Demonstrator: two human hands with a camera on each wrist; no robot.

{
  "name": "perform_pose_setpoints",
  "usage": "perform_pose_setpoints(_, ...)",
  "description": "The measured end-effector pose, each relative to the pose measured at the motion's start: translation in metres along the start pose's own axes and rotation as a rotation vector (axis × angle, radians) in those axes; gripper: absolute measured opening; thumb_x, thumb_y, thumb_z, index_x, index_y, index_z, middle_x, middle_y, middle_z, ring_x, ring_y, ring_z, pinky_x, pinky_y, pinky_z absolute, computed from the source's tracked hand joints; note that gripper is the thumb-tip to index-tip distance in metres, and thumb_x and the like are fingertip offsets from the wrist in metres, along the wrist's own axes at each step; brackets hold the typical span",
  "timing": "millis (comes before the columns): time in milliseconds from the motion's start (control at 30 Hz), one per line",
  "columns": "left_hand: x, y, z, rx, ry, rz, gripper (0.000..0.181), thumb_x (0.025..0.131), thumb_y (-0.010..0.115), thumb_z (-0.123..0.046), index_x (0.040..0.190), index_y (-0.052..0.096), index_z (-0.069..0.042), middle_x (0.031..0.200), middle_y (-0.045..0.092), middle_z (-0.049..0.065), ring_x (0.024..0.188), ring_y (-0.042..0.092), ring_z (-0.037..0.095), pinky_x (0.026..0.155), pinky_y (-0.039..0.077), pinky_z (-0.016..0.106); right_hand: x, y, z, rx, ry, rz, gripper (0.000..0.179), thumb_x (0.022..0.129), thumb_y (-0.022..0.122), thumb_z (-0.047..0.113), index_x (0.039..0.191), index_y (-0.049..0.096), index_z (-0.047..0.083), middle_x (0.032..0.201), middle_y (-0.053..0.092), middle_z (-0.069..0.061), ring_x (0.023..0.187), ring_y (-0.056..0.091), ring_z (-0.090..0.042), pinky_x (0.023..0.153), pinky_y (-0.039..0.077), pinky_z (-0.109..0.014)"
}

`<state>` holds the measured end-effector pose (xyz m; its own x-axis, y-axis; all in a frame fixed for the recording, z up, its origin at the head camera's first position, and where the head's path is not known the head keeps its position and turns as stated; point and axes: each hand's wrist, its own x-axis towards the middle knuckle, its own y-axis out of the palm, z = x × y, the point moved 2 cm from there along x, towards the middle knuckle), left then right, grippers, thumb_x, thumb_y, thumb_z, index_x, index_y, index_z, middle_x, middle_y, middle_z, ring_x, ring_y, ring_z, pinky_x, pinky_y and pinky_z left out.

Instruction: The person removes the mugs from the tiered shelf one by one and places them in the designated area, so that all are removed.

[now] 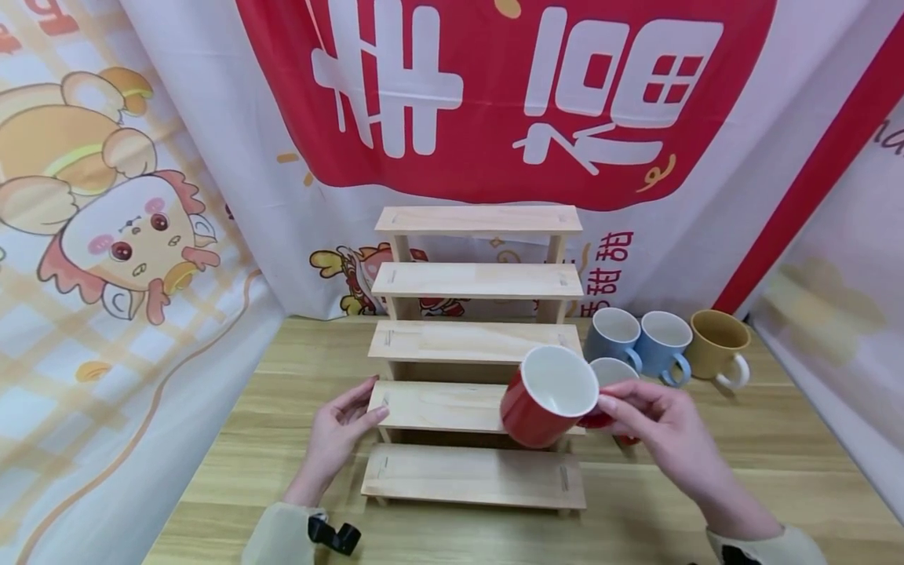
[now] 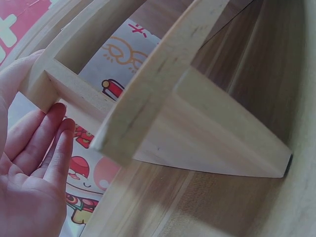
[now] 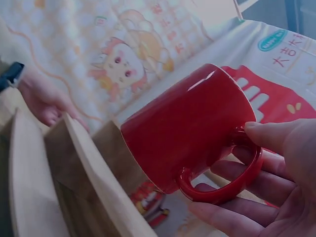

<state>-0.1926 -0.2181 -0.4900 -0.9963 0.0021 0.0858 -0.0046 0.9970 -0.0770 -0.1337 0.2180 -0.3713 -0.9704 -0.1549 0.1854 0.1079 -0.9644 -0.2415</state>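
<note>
A five-tier wooden step stand (image 1: 473, 475) stands in the middle of the table. My left hand (image 1: 341, 435) grips the left end of its second board from the bottom, thumb on top; in the left wrist view the fingers (image 2: 47, 133) reach under the board. By its handle, my right hand (image 1: 660, 428) holds a red mug (image 1: 537, 416) with a white inside. The mug is tilted and overlaps the right part of that same board in the head view. The right wrist view shows the handle (image 3: 224, 192) between thumb and fingers.
Right of the stand, another mug with a white inside (image 1: 609, 367) is partly hidden behind the right hand. Two blue mugs (image 1: 660, 357) and a mustard mug (image 1: 713, 357) stand in a row behind it. Printed cloth (image 1: 268, 196) hangs behind and at both sides.
</note>
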Motion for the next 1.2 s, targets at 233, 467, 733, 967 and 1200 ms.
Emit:
perform_pose_setpoints(233, 0.000, 0.001, -0.001, -0.029, 0.011, 0.003, 0.065, 0.085, 0.085, -0.013, 0.142, 0.056, -0.001, 0.145, 0.056, 0.009, 0.128, 0.056, 0.022, 0.107, 0.045, 0.025, -0.002, -0.038, 0.003, -0.053, -0.002, -0.135, 0.019, 0.100, 0.066, 0.006, 0.114, 0.070, -0.006, 0.101, 0.075, -0.001, 0.083, 0.074, -0.018, 0.073, 0.063, -0.030)
perform_pose_setpoints(467, 0.001, 0.000, -0.001, -0.024, 0.008, 0.004, 0.066, 0.085, 0.085, -0.014, 0.142, 0.056, -0.001, 0.146, 0.056, 0.010, 0.129, 0.055, 0.023, 0.106, 0.045, 0.024, -0.005, -0.076, 0.000, 0.185, -0.019, -0.221, 0.016, 0.098, 0.066, -0.001, 0.112, 0.074, 0.001, 0.101, 0.076, -0.002, 0.086, 0.074, -0.014, 0.074, 0.061, -0.028)
perform_pose_setpoints(733, 0.000, 0.000, -0.001, -0.029, 0.013, 0.010, 0.065, 0.085, 0.085, -0.012, 0.142, 0.055, 0.000, 0.146, 0.055, 0.010, 0.130, 0.054, 0.025, 0.106, 0.045, 0.024, -0.006, -0.110, -0.011, 0.284, -0.059, -0.327, 0.016, 0.098, 0.065, -0.002, 0.111, 0.074, -0.001, 0.100, 0.077, -0.004, 0.083, 0.075, -0.017, 0.071, 0.061, -0.029)
perform_pose_setpoints(967, 0.000, 0.000, 0.001, -0.028, 0.003, 0.005, 0.065, 0.085, 0.085, -0.013, 0.141, 0.056, -0.001, 0.146, 0.056, 0.009, 0.130, 0.055, 0.024, 0.106, 0.045, 0.024, -0.012, -0.128, -0.025, 0.343, -0.022, -0.409, 0.014, 0.096, 0.068, -0.002, 0.107, 0.076, 0.000, 0.097, 0.077, -0.003, 0.081, 0.075, -0.015, 0.068, 0.062, -0.029)
perform_pose_setpoints(1200, -0.001, -0.001, 0.001, -0.024, 0.006, 0.006, 0.065, 0.085, 0.085, -0.013, 0.142, 0.056, -0.001, 0.146, 0.055, 0.009, 0.130, 0.054, 0.025, 0.107, 0.044, 0.024, -0.017, -0.137, -0.042, 0.360, 0.016, -0.449, 0.008, 0.096, 0.069, 0.001, 0.099, 0.076, 0.001, 0.092, 0.077, -0.004, 0.081, 0.075, -0.013, 0.065, 0.062, -0.029)
